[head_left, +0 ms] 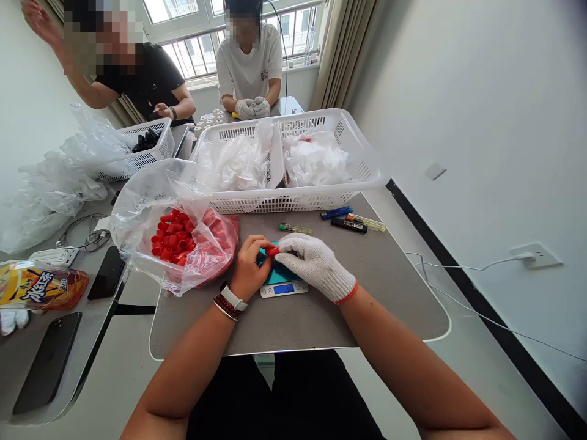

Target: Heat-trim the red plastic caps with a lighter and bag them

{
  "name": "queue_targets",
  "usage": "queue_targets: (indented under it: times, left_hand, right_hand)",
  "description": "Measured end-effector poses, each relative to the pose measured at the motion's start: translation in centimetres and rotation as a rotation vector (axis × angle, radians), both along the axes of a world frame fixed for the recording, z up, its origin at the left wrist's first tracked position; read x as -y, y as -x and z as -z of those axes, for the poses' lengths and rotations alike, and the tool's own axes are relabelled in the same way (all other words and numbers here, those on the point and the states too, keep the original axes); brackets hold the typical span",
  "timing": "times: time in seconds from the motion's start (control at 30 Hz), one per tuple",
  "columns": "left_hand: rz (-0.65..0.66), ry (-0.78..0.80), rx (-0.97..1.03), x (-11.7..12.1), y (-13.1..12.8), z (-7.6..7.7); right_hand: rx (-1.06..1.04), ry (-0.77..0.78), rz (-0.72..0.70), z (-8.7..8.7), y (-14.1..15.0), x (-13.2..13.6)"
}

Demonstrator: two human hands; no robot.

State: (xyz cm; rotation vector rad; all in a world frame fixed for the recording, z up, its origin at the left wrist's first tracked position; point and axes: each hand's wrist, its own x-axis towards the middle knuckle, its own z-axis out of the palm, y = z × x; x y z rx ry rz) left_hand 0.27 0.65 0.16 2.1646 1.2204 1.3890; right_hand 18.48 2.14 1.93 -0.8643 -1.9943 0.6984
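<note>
My bare left hand (249, 266) and my white-gloved right hand (314, 263) meet over a small digital scale (284, 287) with a teal top and a lit blue display. Both pinch a small red cap (273, 250) between their fingertips, just above the scale. To the left lies a clear plastic bag (151, 214), open, holding several red caps (177, 238).
A white basket (293, 198) with clear plastic bags stands behind the scale; several lighters (351, 221) lie in front of it. Phones (106, 272), a snack bag (39, 286) and a second basket (142, 156) sit on the left. Two people work across the table.
</note>
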Motion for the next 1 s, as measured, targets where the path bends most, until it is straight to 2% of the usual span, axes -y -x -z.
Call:
queue_targets:
  times: [0.17,0.33,0.5,0.7,1.0]
  left_hand:
    - [-0.031,0.028,0.028,-0.01,-0.08,0.05]
    - [-0.008,0.131,-0.030,-0.04,0.00,0.32]
    - [0.029,0.159,-0.072,0.18,0.10,0.19]
    - [0.110,0.179,0.005,0.29,0.44,-0.21]
    - [0.089,0.168,0.106,-0.16,0.26,0.22]
  right_hand:
    - [-0.025,0.031,-0.020,-0.13,0.01,0.01]
    - [-0.044,0.029,0.000,-0.20,0.03,0.02]
    - [-0.049,0.030,0.020,-0.17,0.03,0.09]
    - [-0.060,0.096,0.066,-0.26,-0.17,0.05]
    - [-0.014,0.090,0.078,-0.21,-0.19,-0.10]
